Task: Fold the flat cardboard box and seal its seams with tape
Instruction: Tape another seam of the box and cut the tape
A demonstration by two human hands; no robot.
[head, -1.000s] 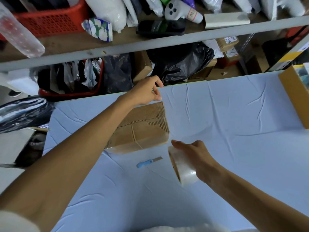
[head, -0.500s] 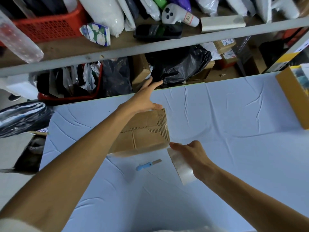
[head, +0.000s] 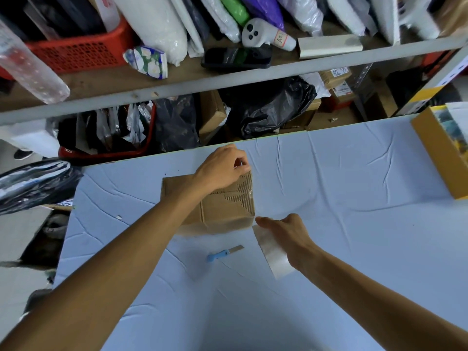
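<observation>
The left forearm hides part of the brown cardboard box (head: 228, 209), which lies long side left to right on the worktop (head: 354, 186), its torn right end showing ribs. The left hand (head: 222, 168) pinches its far right corner; the right hand (head: 283, 231) has its grip around a half-hidden tape roll (head: 274, 254) at the near corner.

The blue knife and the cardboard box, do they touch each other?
Apart. The head view shows bare tablecloth between the blue knife and the cardboard box.
</observation>
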